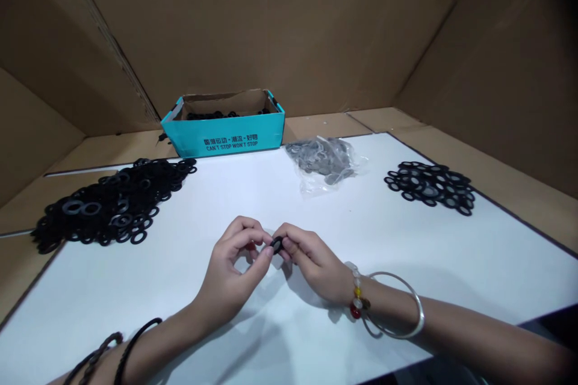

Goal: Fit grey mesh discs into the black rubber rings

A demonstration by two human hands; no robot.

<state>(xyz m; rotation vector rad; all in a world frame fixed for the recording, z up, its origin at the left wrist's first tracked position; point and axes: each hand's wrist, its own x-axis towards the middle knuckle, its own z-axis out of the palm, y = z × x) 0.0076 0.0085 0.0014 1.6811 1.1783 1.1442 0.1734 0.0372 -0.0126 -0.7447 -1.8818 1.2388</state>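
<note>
Between my two hands is a small black rubber ring (277,245) with a grey disc showing in its middle, held up over the white board. My left hand (237,264) pinches its left edge between thumb and fingers. On the opposite edge, the thumb and fingers of my right hand (311,261) are closed too. A heap of loose black rings (121,204) lies to the left. Rings with grey centres form a smaller pile (431,186) on the right. Beyond my hands rests a clear plastic bag (323,159) of flat grey discs.
A turquoise cardboard box (226,134) with black rings inside stands at the back edge of the white board (361,228). Tall brown cardboard walls (289,30) close in the back and both sides. A loose bangle (419,316) hangs on my right wrist.
</note>
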